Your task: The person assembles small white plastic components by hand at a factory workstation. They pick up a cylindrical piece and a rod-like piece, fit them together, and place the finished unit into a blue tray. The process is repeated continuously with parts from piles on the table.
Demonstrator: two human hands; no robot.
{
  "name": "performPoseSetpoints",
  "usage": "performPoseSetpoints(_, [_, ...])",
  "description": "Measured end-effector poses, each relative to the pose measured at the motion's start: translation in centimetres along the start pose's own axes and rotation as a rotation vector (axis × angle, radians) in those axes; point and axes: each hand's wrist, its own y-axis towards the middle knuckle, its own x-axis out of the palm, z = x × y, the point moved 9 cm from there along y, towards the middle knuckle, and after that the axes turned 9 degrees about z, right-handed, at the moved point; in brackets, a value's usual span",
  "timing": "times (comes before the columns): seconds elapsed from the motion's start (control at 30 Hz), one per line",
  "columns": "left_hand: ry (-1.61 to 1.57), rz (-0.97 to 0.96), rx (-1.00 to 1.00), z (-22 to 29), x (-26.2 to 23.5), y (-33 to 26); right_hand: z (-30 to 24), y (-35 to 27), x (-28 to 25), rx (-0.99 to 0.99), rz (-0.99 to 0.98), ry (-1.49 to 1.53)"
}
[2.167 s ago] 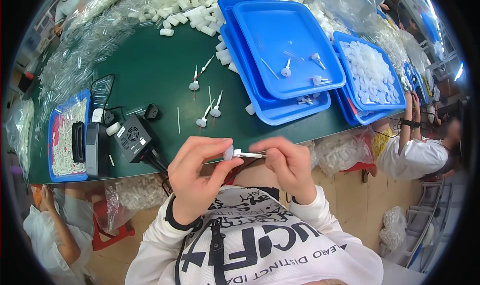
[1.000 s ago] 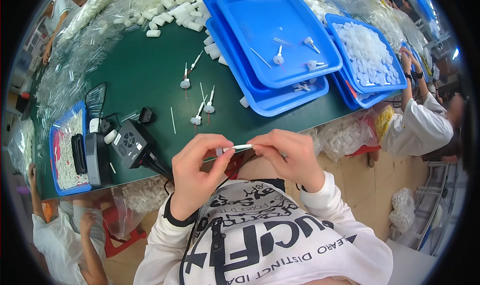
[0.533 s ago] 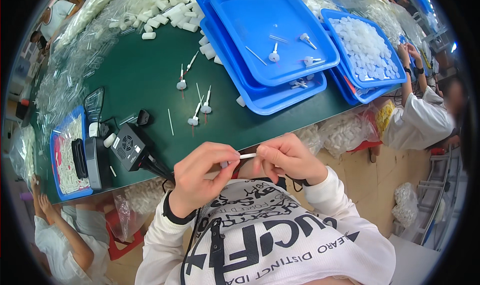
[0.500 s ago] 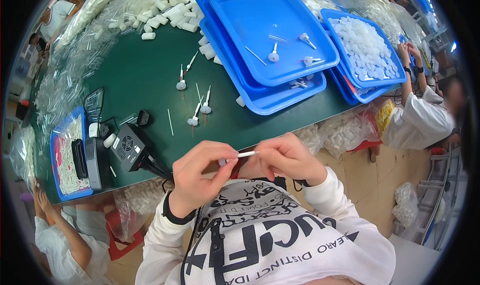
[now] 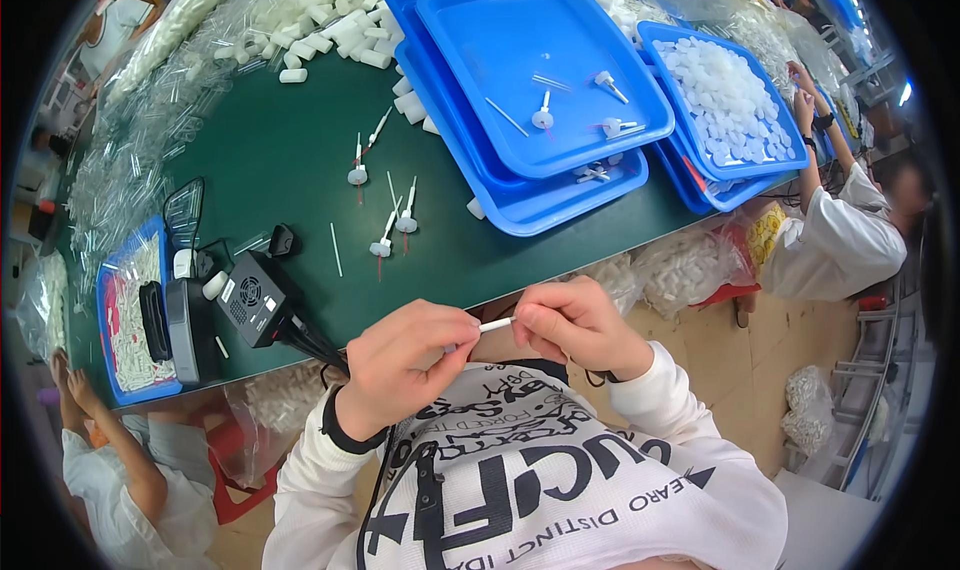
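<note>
A small white tube (image 5: 496, 325) spans the gap between my two hands, just off the table's near edge. My left hand (image 5: 408, 362) pinches its left end, the fingertips hiding that part. At the other end, the thumb and finger of my right hand (image 5: 575, 326) are closed on the tube's tip. On the green table (image 5: 300, 150) beyond lie several slim white pieces with round caps, one such capped piece (image 5: 406, 220) closest to my hands. A thin white stick (image 5: 336, 250) lies to their left.
Stacked blue trays (image 5: 560, 80) hold a few capped pieces; another blue tray (image 5: 720, 100) is heaped with translucent discs. White foam-like cylinders (image 5: 320, 45) and clear tubes (image 5: 130, 170) pile up behind. A black box (image 5: 258, 295) with cables stands at left. Co-workers sit on both sides.
Both hands have dropped slightly toward me. The right fingers have shifted and more of the white tube shows between the hands. The co-worker's hands at right have moved.
</note>
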Motion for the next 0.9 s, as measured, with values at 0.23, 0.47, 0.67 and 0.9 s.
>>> performPoseSetpoints(0.23, [0.082,-0.072,0.116,0.8,-0.3,-0.4,2.8,-1.0,2.3,0.344,-0.060,0.304])
performPoseSetpoints(0.47, [-0.086,-0.012,-0.369,-3.0,-1.7,-1.1,-0.3,-0.3,0.2,0.011,0.114,0.045])
performPoseSetpoints(0.67, [-0.131,-0.075,-0.394,-3.2,-0.8,-1.4,-1.7,0.1,1.0,-0.210,0.128,-0.287])
performPoseSetpoints(0.9, [0.022,-0.008,-0.192,-1.5,-0.7,-1.1,-0.8,-0.1,0.9,-0.185,0.166,-0.264])
